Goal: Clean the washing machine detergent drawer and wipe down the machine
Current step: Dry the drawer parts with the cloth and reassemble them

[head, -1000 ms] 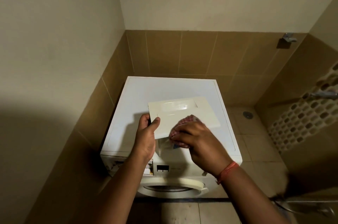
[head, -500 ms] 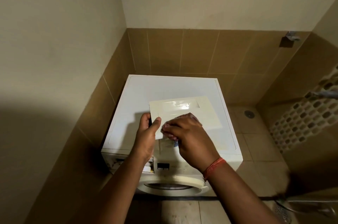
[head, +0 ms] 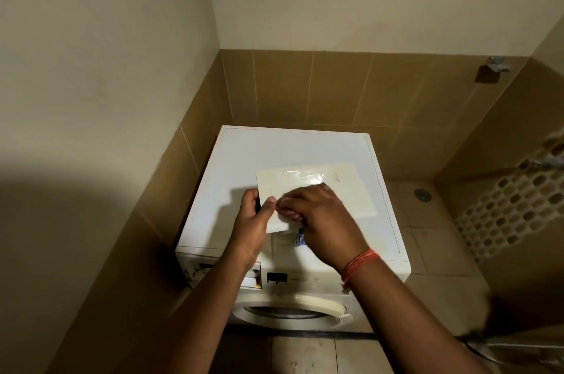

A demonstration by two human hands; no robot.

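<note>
Cream plastic fills the middle of your view: the flat cream plastic detergent drawer panel (head: 317,190) is out of the white front-loading washing machine (head: 274,154) and held above its top. Your left hand (head: 253,221) pinches the panel's near left corner, thumb on top. Your right hand (head: 317,215) presses a bunched pinkish cloth (head: 287,212) against the near edge, fingers curled over it. The open drawer slot (head: 225,274) shows on the front, lower left. By my reading you're mid-scrub on the drawer; refitting it and wiping the machine's top and front look undone.
</note>
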